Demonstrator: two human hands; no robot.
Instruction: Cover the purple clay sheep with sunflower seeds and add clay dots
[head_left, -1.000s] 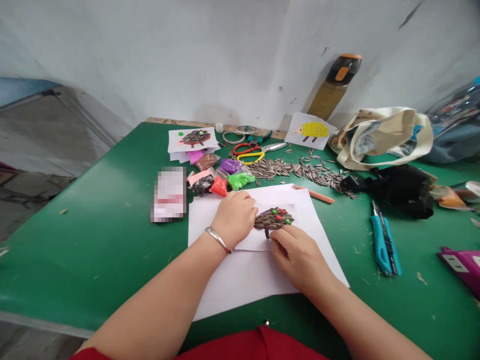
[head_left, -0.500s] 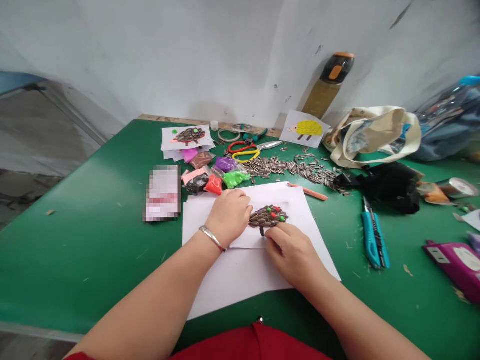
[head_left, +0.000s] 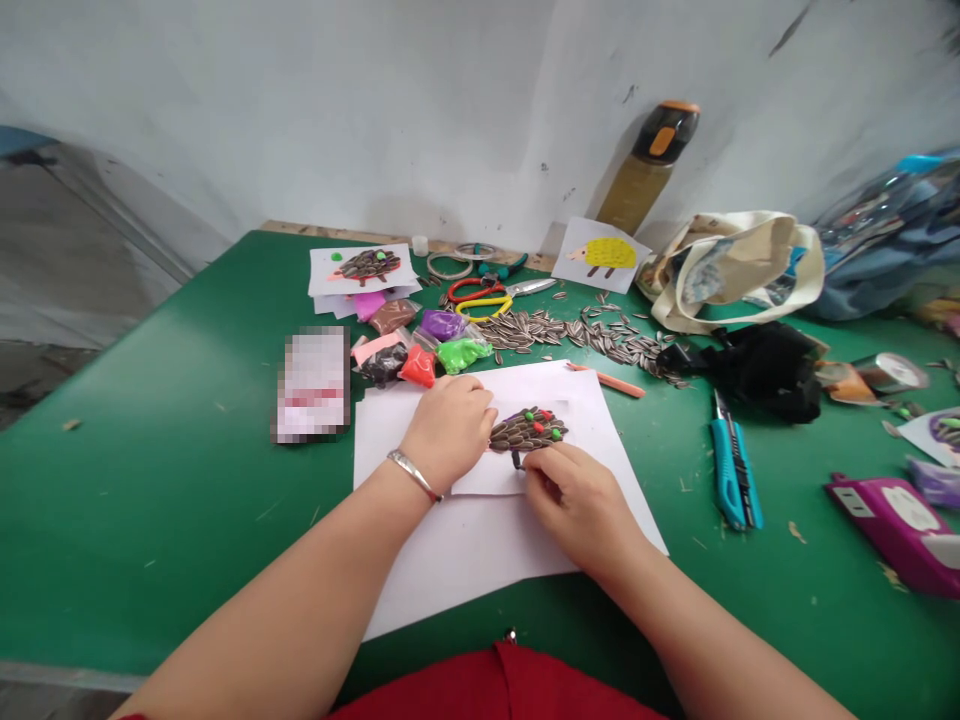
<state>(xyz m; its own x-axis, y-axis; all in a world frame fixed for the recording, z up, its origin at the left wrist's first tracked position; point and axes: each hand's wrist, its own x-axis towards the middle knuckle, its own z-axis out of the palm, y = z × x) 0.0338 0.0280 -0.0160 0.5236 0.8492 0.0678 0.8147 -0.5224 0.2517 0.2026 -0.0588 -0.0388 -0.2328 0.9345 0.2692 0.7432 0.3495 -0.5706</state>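
Observation:
A small white card (head_left: 480, 484) lies on larger white sheets (head_left: 420, 580). The card bears a hedgehog (head_left: 517, 432) made of sunflower seeds, dotted with red and green clay balls. Below its body is a short black clay leg (head_left: 517, 461), bent at the foot. My left hand (head_left: 448, 425) rests on the card at the hedgehog's left end, its fingers curled and the tips hidden. My right hand (head_left: 574, 495) is closed in a pinch just right of the black leg, close against the hedgehog's underside. What lies between those fingertips is hidden.
Bags of coloured clay (head_left: 416, 360), sunflower seeds (head_left: 525, 330) and scissors (head_left: 487, 292) lie beyond the sheets. An orange pencil (head_left: 619, 384) and a blue utility knife (head_left: 735, 470) are to the right. A second seed hedgehog card (head_left: 326, 280) and a bottle (head_left: 645, 170) stand farther back.
The whole view has shifted slightly, so things appear a little farther left. Both hands stay at the card, and slightly more of the black leg's foot shows beside my right fingers.

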